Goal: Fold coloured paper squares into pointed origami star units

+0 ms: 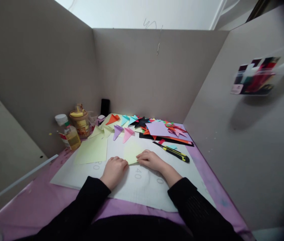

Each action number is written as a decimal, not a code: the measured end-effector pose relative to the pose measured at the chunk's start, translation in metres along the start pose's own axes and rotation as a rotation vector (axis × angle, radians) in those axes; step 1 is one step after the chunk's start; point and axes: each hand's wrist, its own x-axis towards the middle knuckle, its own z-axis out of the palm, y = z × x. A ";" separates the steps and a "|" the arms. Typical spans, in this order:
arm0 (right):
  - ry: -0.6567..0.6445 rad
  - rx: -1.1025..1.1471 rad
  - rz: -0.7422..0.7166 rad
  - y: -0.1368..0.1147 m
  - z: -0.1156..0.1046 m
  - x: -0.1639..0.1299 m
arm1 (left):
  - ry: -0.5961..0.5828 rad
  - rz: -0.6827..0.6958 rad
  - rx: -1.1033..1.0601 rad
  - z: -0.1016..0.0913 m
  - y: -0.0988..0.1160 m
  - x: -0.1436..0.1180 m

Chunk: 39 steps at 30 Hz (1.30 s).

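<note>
A small pale yellow-green paper (132,151) lies flat on the white mat (142,187). My left hand (114,169) presses its near left corner with curled fingers. My right hand (150,159) rests on the paper's near right edge, fingers bent down onto it. A larger light green sheet (93,150) lies just left of the hands. Folded paper triangles sit beyond: purple (117,131), pink (128,134), orange (113,118) and cyan (125,119).
A yellow-black utility knife (173,152) lies right of my right hand. A pile of coloured paper (165,130) is at the back right. A bottle (68,132) and a jar (80,122) stand at the left. Cardboard walls enclose the purple-covered table (44,201).
</note>
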 end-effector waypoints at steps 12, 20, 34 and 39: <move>0.080 0.100 0.302 0.003 0.003 0.010 | 0.070 -0.128 -0.098 0.004 0.006 0.005; -0.026 0.182 0.113 0.009 -0.010 0.000 | -0.015 0.039 -0.150 -0.003 -0.003 -0.009; -0.018 -0.190 -0.110 -0.019 0.001 -0.006 | 0.024 0.057 -0.102 -0.007 0.001 -0.029; 0.031 -0.306 -0.150 -0.013 0.009 0.001 | -0.034 0.097 -0.139 -0.012 0.006 -0.022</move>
